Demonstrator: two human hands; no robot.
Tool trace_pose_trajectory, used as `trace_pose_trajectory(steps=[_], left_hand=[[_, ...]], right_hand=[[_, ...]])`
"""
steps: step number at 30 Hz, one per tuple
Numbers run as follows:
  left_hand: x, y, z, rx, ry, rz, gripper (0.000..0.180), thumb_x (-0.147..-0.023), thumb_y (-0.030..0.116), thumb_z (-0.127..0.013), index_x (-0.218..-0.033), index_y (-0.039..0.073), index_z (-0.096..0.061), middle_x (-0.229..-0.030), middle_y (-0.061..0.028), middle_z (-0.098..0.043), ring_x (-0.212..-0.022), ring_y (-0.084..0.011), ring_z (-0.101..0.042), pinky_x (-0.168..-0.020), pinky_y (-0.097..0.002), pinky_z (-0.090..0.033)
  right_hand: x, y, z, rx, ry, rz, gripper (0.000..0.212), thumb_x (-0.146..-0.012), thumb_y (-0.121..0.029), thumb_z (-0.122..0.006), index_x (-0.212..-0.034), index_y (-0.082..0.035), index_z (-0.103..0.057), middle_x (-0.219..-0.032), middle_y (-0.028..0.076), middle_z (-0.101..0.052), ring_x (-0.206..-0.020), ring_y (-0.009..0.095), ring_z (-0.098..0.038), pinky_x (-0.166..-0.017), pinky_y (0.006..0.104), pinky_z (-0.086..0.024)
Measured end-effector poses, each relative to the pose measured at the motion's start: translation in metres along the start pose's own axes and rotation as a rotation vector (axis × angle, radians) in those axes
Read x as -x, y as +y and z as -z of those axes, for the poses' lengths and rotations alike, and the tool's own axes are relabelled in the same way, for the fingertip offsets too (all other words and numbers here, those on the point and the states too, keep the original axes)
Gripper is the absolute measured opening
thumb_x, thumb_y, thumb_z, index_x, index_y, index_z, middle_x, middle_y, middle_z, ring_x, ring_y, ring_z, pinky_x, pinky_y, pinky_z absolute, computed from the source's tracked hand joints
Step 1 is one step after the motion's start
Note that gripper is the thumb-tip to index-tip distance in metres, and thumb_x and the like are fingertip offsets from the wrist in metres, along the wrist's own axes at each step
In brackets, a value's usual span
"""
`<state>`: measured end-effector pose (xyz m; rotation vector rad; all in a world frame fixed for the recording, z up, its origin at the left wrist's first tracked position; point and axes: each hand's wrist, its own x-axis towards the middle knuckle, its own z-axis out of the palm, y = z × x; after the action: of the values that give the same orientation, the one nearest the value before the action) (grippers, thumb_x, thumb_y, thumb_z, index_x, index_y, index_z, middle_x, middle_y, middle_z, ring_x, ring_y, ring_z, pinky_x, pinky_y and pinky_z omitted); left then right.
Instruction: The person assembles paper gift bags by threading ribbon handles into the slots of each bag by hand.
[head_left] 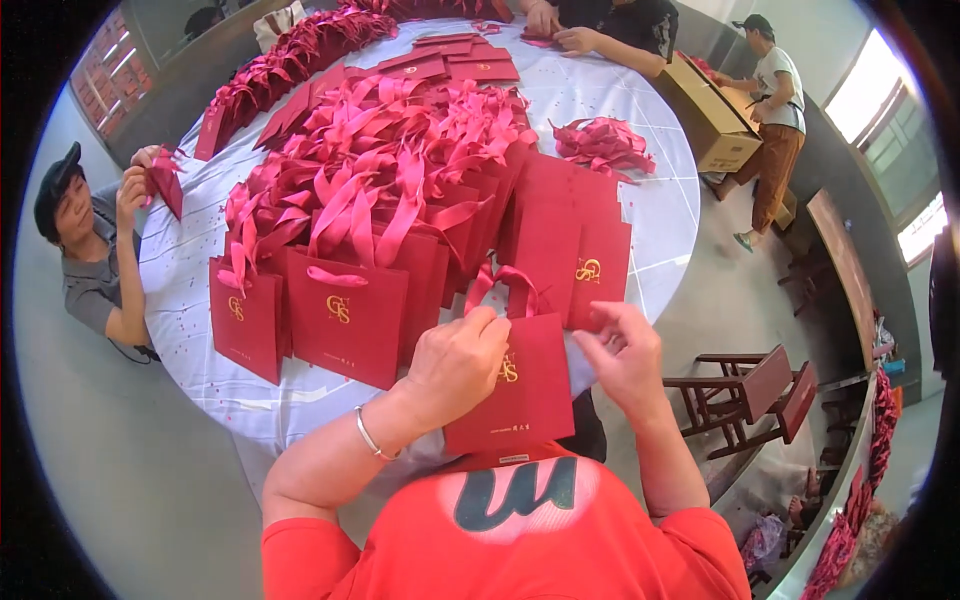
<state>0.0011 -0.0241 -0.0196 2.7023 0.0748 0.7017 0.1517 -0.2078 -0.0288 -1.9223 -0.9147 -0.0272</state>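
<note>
At the near edge of the round table (660,215), the left hand (455,365) rests curled over the top left of a small red gift bag (520,395), fingers pinching its upper rim. The right hand (622,355) grips the bag's top right corner between thumb and fingers. The bag stands upright, its pink ribbon handle (505,285) arching just above both hands. Just beyond it, rows of finished red bags (345,310) with ribbons crowd the table's middle, and a loose heap of ribbons (600,145) lies toward the far right edge
</note>
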Motion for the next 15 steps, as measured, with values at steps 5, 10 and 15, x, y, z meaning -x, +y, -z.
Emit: trace_pose_trajectory(steps=[5,10,15], left_hand=[[-0.002,0.004,0.005,0.152,-0.035,0.106,0.024,-0.078,0.008,-0.072,-0.1,0.002,-0.063,-0.095,-0.012,-0.063,-0.076,-0.0315,-0.066,-0.062,-0.0402,-0.054],[-0.003,0.001,0.007,0.2,-0.065,0.131,0.024,-0.079,0.011,-0.072,-0.099,0.003,-0.062,-0.093,-0.0128,-0.061,-0.076,-0.0338,-0.065,-0.063,-0.0424,-0.054],[-0.003,-0.001,0.005,0.215,-0.094,0.165,0.023,-0.08,0.013,-0.072,-0.098,0.003,-0.062,-0.092,-0.0137,-0.06,-0.077,-0.0353,-0.065,-0.063,-0.0442,-0.054]], right_hand=[[-0.059,0.033,0.016,0.139,0.212,0.116,0.027,-0.078,-0.008,-0.077,-0.101,-0.001,-0.066,-0.087,0.011,-0.064,-0.067,0.019,-0.06,-0.063,0.0325,-0.049],[-0.158,0.091,0.033,0.326,0.219,0.242,0.018,-0.083,-0.012,-0.07,-0.1,-0.005,-0.071,-0.096,0.014,-0.068,-0.083,0.029,-0.066,-0.077,0.0382,-0.052],[-0.214,0.148,0.025,0.621,0.127,0.182,0.021,-0.083,-0.02,-0.07,-0.101,-0.01,-0.073,-0.102,0.015,-0.068,-0.095,0.033,-0.064,-0.088,0.0427,-0.05]])
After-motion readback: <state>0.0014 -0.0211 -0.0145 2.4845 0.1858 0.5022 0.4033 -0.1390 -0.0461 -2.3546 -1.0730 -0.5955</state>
